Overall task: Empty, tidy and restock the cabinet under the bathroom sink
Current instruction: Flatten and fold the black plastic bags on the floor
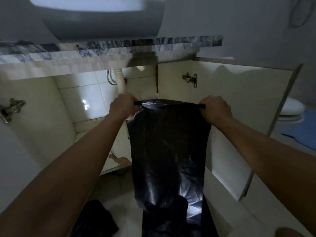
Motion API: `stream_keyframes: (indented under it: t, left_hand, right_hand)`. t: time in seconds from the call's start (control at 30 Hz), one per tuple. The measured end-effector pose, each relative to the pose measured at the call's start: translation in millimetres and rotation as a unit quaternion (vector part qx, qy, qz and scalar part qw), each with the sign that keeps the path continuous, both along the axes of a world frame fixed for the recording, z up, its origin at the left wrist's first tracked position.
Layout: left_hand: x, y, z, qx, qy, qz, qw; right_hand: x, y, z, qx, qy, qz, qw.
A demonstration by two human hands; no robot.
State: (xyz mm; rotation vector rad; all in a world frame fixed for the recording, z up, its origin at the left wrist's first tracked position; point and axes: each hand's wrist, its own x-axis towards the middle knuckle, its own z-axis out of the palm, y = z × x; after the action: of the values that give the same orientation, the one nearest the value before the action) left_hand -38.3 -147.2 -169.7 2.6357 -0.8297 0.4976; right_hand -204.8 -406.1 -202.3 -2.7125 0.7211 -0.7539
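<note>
"Between the left hand (122,106) and the right hand (214,111), what is stretched?" — Student

"A black bin bag (169,151). Each hand is a closed fist, fingers curled round one end of the bag's rolled top edge, which runs taut and roughly level between them. The body hangs down toward the floor tiles, its lower part crumpled." — Instructor

"And the step in hand?" — Student

"Most likely opening the bag to take rubbish. To do it well, part the two layers of the rim with the thumbs rather than pulling the ends further apart, since thin film under tension tends to tear at the grip. Then shake once to let air in, and set the mouth low, just in front of the cabinet (142,82)." — Instructor

"Where does the cabinet lie?" — Student

"Directly behind the bag, doors open, below the stone countertop (119,45) and the basin (102,19); the bag hides part of its interior. Mind the ribbed drain hose (120,79) just beyond the left hand, and the dark bundle (94,219) on the floor near the left forearm, which could catch a foot" — Instructor
</note>
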Motion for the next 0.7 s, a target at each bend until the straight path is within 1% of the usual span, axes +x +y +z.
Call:
stream_keyframes:
  t: [0.07,0.13,0.2,0.23,0.27,0.3,0.33,0.4,0.47,0.53,0.63,0.7]
  left_hand:
    - [-8.3,-3.1,7.7,-0.057,-0.015,0.006,0.998]
    - [-21.4,-2.2,12.7,-0.098,-0.039,0.0,0.994]
    - [-34.1,3.1,12.7,-0.097,-0.042,-0.029,0.994]
    - [-40.0,7.8,11.7,-0.081,-0.025,-0.055,0.995]
    - [-43.5,13.4,10.3,-0.048,0.009,-0.082,0.995]
    - [-47.9,19.1,7.7,0.006,0.062,-0.106,0.992]
    - [-51.5,24.1,4.9,0.074,0.123,-0.122,0.982]
    - [-56.9,31.9,-6.3,0.192,0.238,-0.128,0.943]
    - [-63.0,32.3,-23.1,0.251,0.335,-0.107,0.902]
    - [-69.3,26.0,-43.2,0.301,0.396,-0.079,0.864]
    - [-92.9,15.0,-68.5,0.374,0.467,-0.062,0.799]
    - [-105.7,10.5,-90.7,0.402,0.461,-0.056,0.789]
  right_hand:
    - [-7.6,-0.7,5.4,-0.009,-0.069,0.006,0.998]
    - [-19.6,-1.2,8.7,-0.02,-0.116,0.028,0.993]
    - [-33.7,-3.1,8.5,-0.011,-0.122,0.058,0.991]
    - [-40.8,-5.1,7.1,0.012,-0.102,0.073,0.992]
    - [-46.7,-8.9,4.8,0.052,-0.063,0.087,0.993]
    - [-53.2,-12.3,0.1,0.104,-0.002,0.1,0.99]
    - [-59.1,-15.2,-4.4,0.156,0.071,0.111,0.979]
    - [-69.3,-18.9,-17.8,0.226,0.207,0.105,0.946]
    - [-77.9,-15.3,-33.1,0.263,0.293,0.082,0.915]
    - [-83.3,-11.0,-53.2,0.291,0.357,0.069,0.885]
    - [-91.7,-4.2,-90.7,0.328,0.454,0.056,0.827]
    - [-94.8,2.1,-115.6,0.332,0.509,0.041,0.793]
